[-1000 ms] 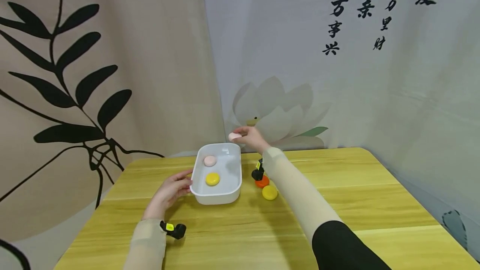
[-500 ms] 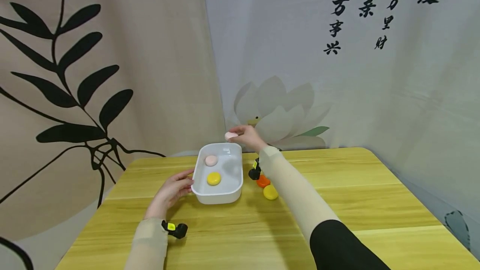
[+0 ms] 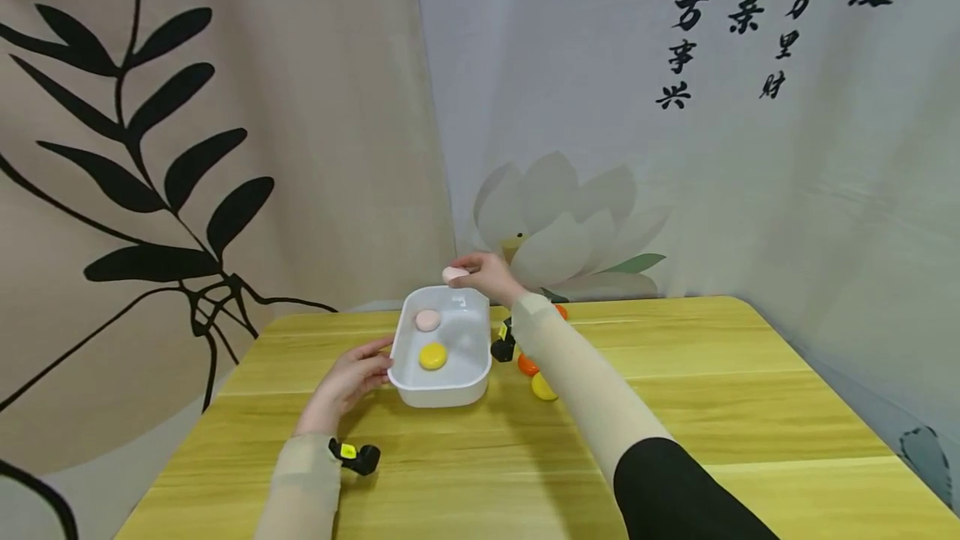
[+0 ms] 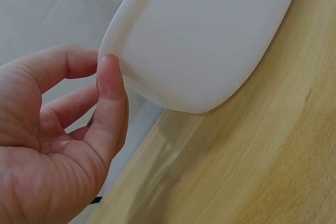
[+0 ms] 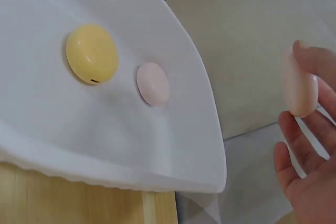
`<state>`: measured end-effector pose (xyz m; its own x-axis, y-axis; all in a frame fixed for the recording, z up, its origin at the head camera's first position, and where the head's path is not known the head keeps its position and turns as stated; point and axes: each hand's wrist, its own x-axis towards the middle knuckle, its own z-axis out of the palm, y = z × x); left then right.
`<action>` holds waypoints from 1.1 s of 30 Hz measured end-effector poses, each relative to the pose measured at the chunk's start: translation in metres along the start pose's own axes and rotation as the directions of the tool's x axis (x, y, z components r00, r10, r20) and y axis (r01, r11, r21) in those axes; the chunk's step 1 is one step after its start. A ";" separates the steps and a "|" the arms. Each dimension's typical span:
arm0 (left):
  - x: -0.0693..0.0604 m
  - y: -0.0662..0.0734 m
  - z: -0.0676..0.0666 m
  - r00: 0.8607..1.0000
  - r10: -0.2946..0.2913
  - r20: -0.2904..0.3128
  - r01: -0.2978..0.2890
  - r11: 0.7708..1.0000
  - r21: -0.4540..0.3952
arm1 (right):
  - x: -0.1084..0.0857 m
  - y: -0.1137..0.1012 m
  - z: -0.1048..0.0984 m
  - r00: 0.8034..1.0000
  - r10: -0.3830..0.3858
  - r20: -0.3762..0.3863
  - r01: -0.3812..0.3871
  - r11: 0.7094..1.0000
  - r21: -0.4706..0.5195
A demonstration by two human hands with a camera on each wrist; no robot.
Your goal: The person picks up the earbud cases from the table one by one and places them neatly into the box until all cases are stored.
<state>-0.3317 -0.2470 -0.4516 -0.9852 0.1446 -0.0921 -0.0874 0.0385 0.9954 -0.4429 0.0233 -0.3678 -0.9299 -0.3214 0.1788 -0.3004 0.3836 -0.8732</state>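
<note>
The white container stands on the table, holding a yellow round piece and a pale pink one. At its left side, my left hand holds the rim; thumb and index finger meet the edge in the left wrist view, where the hand shows large. My right hand pinches another pale pink piece above the container's far end. In the right wrist view this held piece is between thumb and fingers, outside the rim.
Right of the container, an orange piece and a yellow piece lie on the wooden table, partly behind the right forearm. Another orange piece shows beyond that forearm, near the far edge. A printed curtain hangs behind.
My right hand has moved slightly left with its pale pink piece, closer to the container's far end. The far orange piece has come into sight. My left hand keeps its place on the container.
</note>
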 end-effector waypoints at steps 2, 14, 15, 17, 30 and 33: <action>-0.001 0.001 -0.001 1.000 0.000 -0.003 0.000 1.000 0.007 | 0.002 -0.002 0.003 1.000 -0.002 -0.001 0.002 1.000 -0.009; -0.001 0.005 0.000 1.000 0.014 0.006 -0.014 1.000 0.005 | 0.007 -0.001 0.017 1.000 -0.022 0.003 0.022 0.999 0.032; -0.001 0.005 0.000 1.000 0.014 0.010 -0.014 1.000 0.008 | 0.007 0.000 0.018 1.000 -0.015 0.005 0.014 0.999 0.034; -0.001 0.004 0.001 1.000 0.007 0.002 -0.007 1.000 0.004 | 0.007 0.002 0.021 1.000 -0.007 0.010 0.006 0.999 0.042; -0.002 0.000 0.003 1.000 0.004 -0.027 -0.004 1.000 0.001 | 0.009 0.011 0.042 0.999 0.003 0.045 -0.004 0.999 0.039; -0.002 0.000 0.003 1.000 0.007 -0.026 -0.007 1.000 -0.005 | 0.008 0.012 0.046 0.998 0.023 0.061 -0.025 0.999 0.029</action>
<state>-0.3291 -0.2443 -0.4514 -0.9892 0.1195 -0.0843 -0.0810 0.0325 0.9962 -0.4444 -0.0143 -0.3977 -0.9220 -0.3644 0.1307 -0.2711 0.3666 -0.8900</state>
